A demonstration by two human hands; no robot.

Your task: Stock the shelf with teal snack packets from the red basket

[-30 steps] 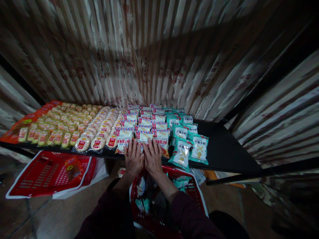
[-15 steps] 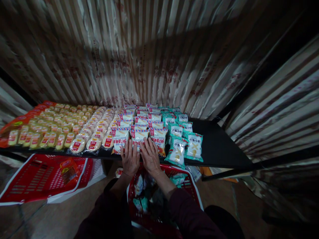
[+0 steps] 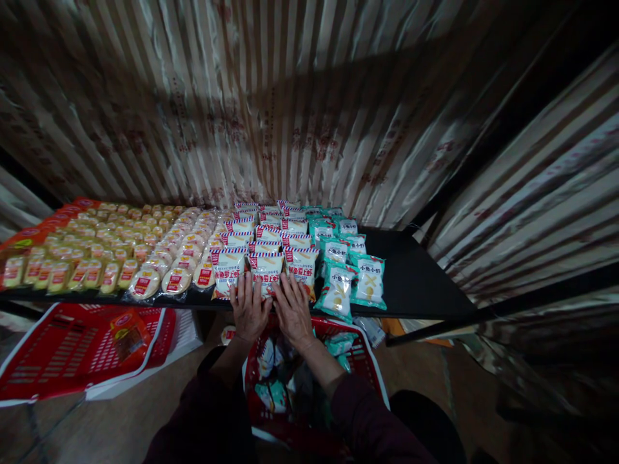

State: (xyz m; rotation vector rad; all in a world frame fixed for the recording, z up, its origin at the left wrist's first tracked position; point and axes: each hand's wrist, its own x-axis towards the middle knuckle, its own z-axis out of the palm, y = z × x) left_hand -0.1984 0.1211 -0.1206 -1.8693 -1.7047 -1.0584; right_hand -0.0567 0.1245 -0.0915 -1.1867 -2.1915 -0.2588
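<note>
My left hand (image 3: 248, 310) and my right hand (image 3: 293, 310) lie flat side by side, fingers stretched out, on the front edge of a black shelf (image 3: 416, 283). Their fingertips rest on the front white snack packets with red and blue trim (image 3: 265, 265), which stand in rows running to the back. Teal and white snack packets (image 3: 368, 281) lie in rows just right of my right hand. Round cakes in clear wrap (image 3: 176, 280) lie to the left of my left hand. Neither hand grips anything.
Below my hands a red basket (image 3: 374, 368) holds more packets. A second red basket (image 3: 72, 351) with one orange packet sits on the floor at left. Small yellow packets (image 3: 87, 270) and orange bags (image 3: 29, 235) fill the shelf's left. Striped curtain hangs behind.
My view has shifted right and slightly down, so the shelf sits more to the left. Both hands have slid back a little toward the shelf's front edge.
</note>
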